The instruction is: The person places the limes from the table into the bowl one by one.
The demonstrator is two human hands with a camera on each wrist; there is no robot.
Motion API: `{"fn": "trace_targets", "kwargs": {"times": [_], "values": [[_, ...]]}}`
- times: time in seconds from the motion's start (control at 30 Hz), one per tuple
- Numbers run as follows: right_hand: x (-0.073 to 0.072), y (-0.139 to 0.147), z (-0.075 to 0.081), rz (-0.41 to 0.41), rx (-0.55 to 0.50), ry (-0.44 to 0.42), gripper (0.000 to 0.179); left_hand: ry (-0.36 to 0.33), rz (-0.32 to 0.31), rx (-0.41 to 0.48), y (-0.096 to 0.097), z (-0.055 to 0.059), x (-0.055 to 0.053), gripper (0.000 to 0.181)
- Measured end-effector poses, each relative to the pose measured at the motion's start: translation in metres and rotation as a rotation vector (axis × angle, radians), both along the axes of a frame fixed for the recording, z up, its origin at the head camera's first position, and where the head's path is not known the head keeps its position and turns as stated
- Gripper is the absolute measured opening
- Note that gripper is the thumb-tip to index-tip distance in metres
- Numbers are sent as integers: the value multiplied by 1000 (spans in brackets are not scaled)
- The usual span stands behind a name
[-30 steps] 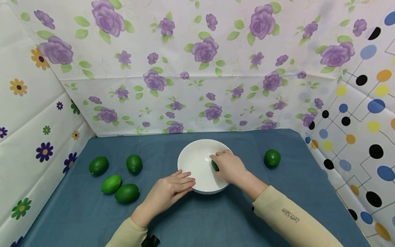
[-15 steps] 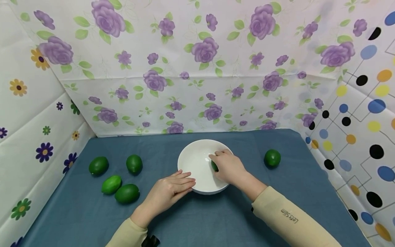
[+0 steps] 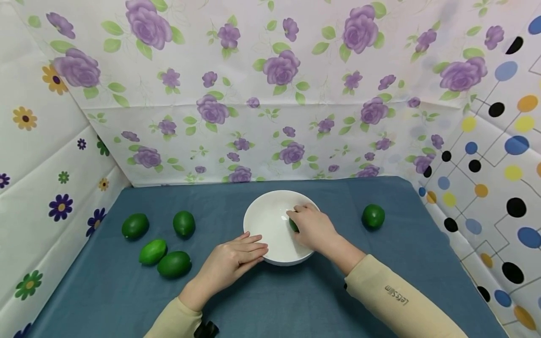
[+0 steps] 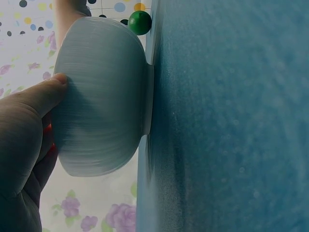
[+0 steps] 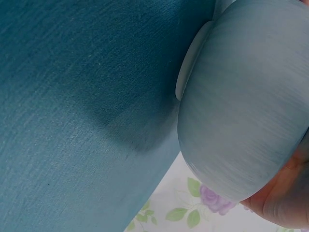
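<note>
Right hand (image 3: 314, 227) reaches down inside the bowl (image 3: 272, 225), right fingers (image 3: 302, 209) curled round the gripped lime (image 3: 293, 226). Only a dark green sliver shows between thumb and fingers, so its long axis and pointing can't be told. Left hand (image 3: 230, 258) rests at the near-left rim, left fingers (image 3: 252, 239) fairly straight and laid over the edge, thumb (image 4: 50, 92) touching the outside wall; how hard it presses can't be told.

Bowl: one, white, ceramic-looking, round and deep, glossy inside with small highlights, fine streaks on the outer wall, raised foot ring (image 4: 149, 100). Stands upright, mouth up, between the two sets of fingers.

Limes: six visible, smooth, shiny, oval. One in the right fingers. Four left of the left fingers: far-left lime (image 3: 135, 226), long axis slanting, tip toward the near left; upper lime (image 3: 184, 224), axis running roughly away from the person; lighter lime (image 3: 153, 252), brighter green, slanted, tip near-left; near lime (image 3: 174, 265), axis mostly sideways, tip right. Last two lie close, contact unclear. One right-side lime (image 3: 373, 217) sits well right of the right fingers, looks rounder, axis unclear.

Counter (image 3: 287, 305) under the fingers carries matte blue woven cloth. Two pale yellow sleeves, right sleeve (image 3: 393, 295) lettered. Beyond the fingers, white rose-print sheet (image 3: 262, 136); daisy-print sheet (image 3: 38, 155) left, dotted sheet (image 3: 490, 155) right.
</note>
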State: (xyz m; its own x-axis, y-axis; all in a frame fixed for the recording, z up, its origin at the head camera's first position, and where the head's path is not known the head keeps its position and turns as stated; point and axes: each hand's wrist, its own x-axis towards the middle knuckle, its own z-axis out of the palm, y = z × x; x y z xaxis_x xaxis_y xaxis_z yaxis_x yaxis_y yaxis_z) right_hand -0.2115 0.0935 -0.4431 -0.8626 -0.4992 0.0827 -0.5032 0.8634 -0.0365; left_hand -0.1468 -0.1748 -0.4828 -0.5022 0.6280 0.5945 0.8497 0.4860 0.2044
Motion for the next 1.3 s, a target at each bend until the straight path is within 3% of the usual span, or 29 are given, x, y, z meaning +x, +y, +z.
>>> {"fn": "trace_targets", "kwargs": {"times": [0.4,1.07,1.3], "values": [[0,0,2,2,4,26,48,1,-1,-5,0,1,0,38],[0,0,0,1,11,-37,66,-22,5,-1,0,1,2,35],[0,-1,2,12,16,-46,69,3,-3,2,1,0,0,36]]}}
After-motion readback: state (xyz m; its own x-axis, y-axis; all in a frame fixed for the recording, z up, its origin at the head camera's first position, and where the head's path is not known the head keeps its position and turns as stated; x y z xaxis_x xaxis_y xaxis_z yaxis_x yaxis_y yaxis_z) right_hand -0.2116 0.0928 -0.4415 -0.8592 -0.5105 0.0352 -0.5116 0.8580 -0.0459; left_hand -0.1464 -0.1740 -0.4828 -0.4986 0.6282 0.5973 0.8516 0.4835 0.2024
